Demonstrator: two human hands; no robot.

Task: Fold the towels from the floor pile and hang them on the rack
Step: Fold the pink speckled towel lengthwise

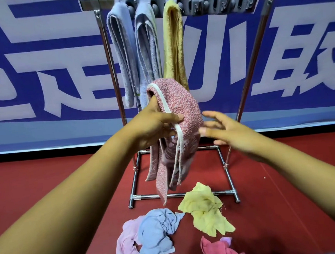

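Left hand: the left hand point(154, 126) grips the pink towel point(178, 113), thumb across its front and fingers tucked under the fold, holding it up in front of the rack point(246, 91).
Right hand: the right hand point(226, 130) is spread wide and holds nothing, its fingertips just beside the towel's right edge; whether they touch is unclear.
Pink towel: draped over the left hand, white trim showing, its ends hanging down above the floor point(45, 178).
Rack: a metal frame with a grey clip bar point(212, 3) on top; three folded towels hang at its left, a blue towel point(122, 49), a second blue towel point(147, 47) and a yellow towel point(173, 43).
Floor pile: crumpled cloths on the red floor before the rack, a yellow cloth point(206, 210), a blue cloth point(159, 231), a light pink cloth point(126, 250), a dark pink cloth point(220, 252).
Backdrop: a blue banner point(35, 57) with large white characters.
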